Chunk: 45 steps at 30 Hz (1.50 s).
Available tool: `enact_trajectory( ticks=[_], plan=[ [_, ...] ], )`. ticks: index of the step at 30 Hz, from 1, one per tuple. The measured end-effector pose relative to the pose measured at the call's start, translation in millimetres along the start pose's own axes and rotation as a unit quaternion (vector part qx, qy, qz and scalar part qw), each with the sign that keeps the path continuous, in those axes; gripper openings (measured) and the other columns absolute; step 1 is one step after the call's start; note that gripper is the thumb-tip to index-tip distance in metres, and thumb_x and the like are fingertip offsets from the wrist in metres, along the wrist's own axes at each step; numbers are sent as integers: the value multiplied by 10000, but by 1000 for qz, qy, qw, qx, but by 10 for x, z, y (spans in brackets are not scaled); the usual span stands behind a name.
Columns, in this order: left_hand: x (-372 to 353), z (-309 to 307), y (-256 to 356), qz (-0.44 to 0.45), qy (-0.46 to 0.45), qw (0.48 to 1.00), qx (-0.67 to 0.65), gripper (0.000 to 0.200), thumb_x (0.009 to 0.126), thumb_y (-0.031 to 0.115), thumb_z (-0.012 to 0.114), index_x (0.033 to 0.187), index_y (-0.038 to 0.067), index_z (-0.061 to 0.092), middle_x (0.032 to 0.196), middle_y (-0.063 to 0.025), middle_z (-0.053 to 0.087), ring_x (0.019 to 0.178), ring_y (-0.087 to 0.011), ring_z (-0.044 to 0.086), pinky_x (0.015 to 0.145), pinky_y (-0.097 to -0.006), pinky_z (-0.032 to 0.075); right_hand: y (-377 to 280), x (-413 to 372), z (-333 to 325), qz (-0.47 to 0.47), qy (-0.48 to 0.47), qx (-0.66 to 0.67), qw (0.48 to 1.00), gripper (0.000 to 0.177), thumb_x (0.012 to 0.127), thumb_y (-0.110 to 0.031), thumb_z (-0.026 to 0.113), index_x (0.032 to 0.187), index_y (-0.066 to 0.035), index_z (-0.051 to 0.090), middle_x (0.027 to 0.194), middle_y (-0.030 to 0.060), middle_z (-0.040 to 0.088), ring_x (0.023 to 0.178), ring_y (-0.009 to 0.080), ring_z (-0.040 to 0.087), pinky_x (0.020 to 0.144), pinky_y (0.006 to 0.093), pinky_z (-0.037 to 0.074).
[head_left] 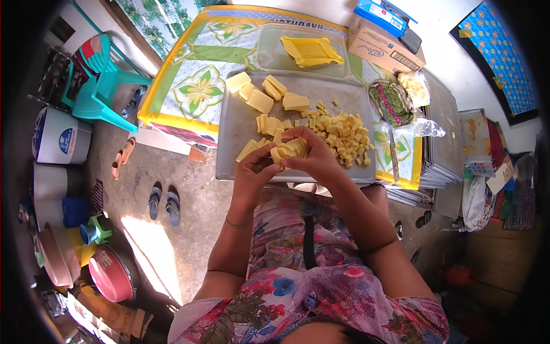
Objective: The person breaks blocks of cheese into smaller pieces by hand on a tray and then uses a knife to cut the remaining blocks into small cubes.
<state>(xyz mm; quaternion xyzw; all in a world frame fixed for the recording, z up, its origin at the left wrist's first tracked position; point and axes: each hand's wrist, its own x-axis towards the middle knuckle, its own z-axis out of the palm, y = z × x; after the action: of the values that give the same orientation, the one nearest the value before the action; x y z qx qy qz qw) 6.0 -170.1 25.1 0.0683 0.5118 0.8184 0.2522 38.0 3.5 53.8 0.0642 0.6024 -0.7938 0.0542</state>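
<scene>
My left hand [257, 167] and my right hand [314, 153] meet over the near edge of a grey metal tray [349, 89]. Between their fingers is a curved, layered piece of pale yellow dough [291, 150]; both hands grip it. Thick slabs of the same dough [259, 101] lie toward the tray's back left. Smaller slices [269, 124] sit just behind my left hand, and flat strips [248, 149] lie beside it. To the right of my right hand spreads a heap of small dough cubes [344, 135].
Behind the tray, a yellow ridged board [311, 51] rests on a clear plastic lid [269, 53]. A knife [393, 153] lies at the right, near a green patterned cloth [391, 103]. A cardboard box [381, 47] stands at the back. A teal chair [106, 86] is on the left.
</scene>
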Motion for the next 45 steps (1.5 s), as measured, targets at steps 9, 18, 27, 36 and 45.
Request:
enact_trajectory(
  ticks=[9,18,27,36,45],
  plan=[
    [-64,135,66,-32,4,998,-49,473,805,-31,641,1259,-77,515,1081,-145,627,939,-166,628,818,-267,525,-126,-154,-51,-78,-3,-128,989,570,676,-60,805,1174,-25,528,1131,76,556,1046,152,547,901,288,447],
    [-203,307,69,-27,2,999,-30,451,810,-24,626,1242,-93,516,1063,-153,629,921,-172,635,808,-277,536,-106,-339,-134,-133,15,-176,975,558,668,-60,794,1167,-30,547,1130,77,554,1039,155,544,898,288,440],
    [-304,543,45,4,15,998,65,438,815,-44,602,1243,-83,522,1067,-158,637,924,-173,642,820,-277,535,-104,-525,-254,-72,-6,-15,997,534,706,-25,780,1171,-14,516,1110,54,554,1012,119,553,875,264,475],
    [-362,776,18,59,12,982,178,445,816,-61,589,1257,-56,535,1042,-139,653,936,-159,636,845,-263,504,-17,-584,-330,-78,49,52,994,463,717,-27,785,1106,-27,535,1093,58,558,994,131,566,847,266,490],
    [-328,739,-59,20,-20,995,94,466,816,-38,636,1262,-75,507,1114,-151,624,977,-183,636,837,-268,514,-5,-652,-420,-51,54,95,993,438,708,-14,773,1081,-28,543,1070,61,566,982,138,573,838,273,491]
  ],
)
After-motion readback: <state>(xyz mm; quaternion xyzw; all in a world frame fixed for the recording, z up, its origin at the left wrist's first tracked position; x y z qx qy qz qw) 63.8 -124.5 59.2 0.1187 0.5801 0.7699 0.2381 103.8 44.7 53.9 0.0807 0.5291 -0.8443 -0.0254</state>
